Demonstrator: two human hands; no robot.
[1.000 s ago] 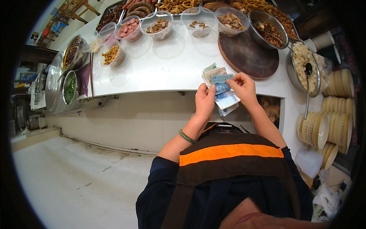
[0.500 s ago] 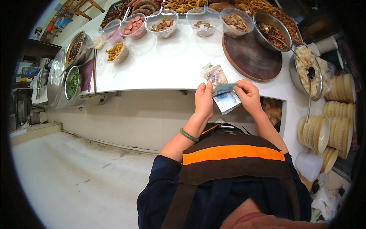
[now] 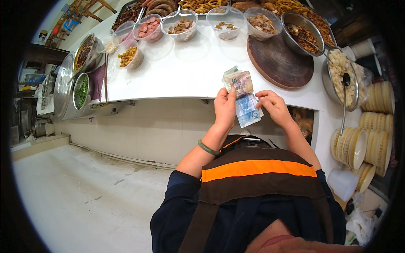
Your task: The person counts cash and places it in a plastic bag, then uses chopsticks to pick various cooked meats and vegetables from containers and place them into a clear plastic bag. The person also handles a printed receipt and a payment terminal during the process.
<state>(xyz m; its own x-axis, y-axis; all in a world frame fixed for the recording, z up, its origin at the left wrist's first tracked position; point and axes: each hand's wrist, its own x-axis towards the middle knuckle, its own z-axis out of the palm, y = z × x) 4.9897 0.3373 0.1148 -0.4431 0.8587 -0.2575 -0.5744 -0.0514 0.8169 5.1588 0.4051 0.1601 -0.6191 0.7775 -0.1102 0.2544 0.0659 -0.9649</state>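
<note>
While left fingers (image 3: 231,95) pinch the banknotes (image 3: 247,110), right fingers (image 3: 264,100) curl alongside, grip unclear

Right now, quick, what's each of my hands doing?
Left hand: closed, holding the banknotes, thumb on top.
Right hand: fingers curled at the notes' right edge; whether it grips any cannot be told.
</note>
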